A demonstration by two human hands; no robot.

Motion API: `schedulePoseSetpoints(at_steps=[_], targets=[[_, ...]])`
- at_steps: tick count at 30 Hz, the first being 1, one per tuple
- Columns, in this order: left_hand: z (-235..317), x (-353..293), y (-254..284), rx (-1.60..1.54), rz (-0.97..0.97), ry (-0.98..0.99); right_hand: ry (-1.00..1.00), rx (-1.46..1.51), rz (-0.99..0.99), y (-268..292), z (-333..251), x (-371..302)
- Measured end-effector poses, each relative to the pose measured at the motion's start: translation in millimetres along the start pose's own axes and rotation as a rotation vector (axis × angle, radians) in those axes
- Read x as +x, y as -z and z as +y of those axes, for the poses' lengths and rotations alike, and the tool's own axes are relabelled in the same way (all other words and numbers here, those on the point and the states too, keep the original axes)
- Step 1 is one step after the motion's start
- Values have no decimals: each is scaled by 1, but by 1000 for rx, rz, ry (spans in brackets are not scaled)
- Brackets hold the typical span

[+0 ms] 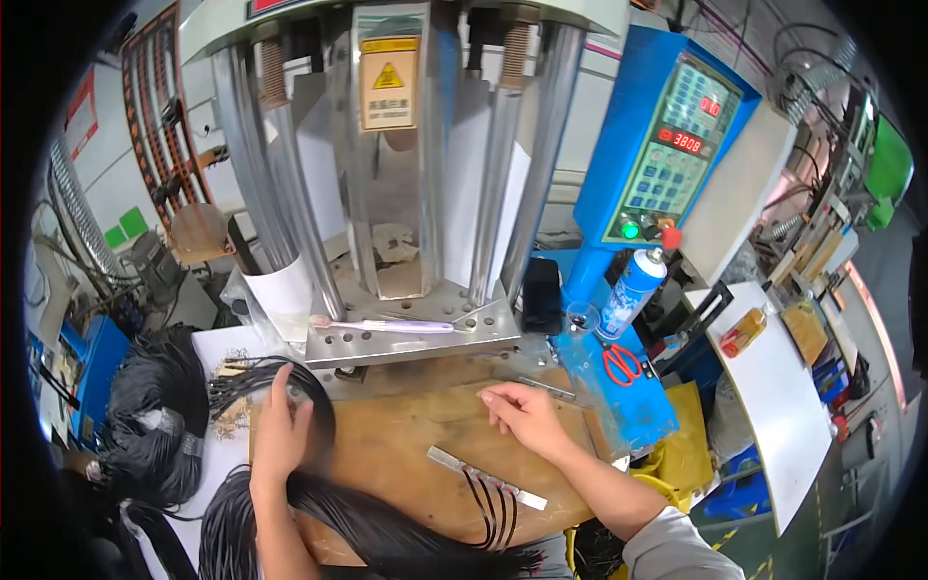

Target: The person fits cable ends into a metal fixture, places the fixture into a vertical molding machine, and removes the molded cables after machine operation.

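Observation:
My left hand is beside a curved bundle of black cables. Its finger and thumb are apart, and I see nothing gripped between them. My right hand hovers over the brown work board with its fingers curled together; whatever may be in them is too small or hidden. Below it on the board lies a narrow metal bar fixture, with several short black cables running out of it toward me. A thick bundle of black cables stretches across the near edge, by my left forearm.
A press with a metal base plate stands ahead, a purple-white toothbrush on it. At right are a blue control box, spray can, red-handled scissors and black phone. Coiled black cables lie left.

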State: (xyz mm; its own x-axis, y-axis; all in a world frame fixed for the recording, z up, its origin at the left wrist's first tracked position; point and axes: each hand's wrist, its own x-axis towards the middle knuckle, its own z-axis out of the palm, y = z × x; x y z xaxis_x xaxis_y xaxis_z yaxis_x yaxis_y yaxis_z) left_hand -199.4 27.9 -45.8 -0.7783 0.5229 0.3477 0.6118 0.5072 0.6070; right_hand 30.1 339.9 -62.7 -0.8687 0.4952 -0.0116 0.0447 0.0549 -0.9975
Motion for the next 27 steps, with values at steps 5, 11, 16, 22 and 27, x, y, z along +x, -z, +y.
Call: schedulePoseSetpoints(at_steps=[5,11,16,22,27], targets=[[10,-5,13,-61,-164,93,-15,-25,-16,-10,2,-1],[7,-8,11,15,-189,40,-33,-14,-17,-9,2,1],[17,-5,14,24,-194,66,-17,-11,-21,-9,0,2],[15,-6,13,26,-196,71,-42,-24,-14,-9,1,1],[16,-6,15,10,-205,81,-37,-41,-26,-8,2,2]])
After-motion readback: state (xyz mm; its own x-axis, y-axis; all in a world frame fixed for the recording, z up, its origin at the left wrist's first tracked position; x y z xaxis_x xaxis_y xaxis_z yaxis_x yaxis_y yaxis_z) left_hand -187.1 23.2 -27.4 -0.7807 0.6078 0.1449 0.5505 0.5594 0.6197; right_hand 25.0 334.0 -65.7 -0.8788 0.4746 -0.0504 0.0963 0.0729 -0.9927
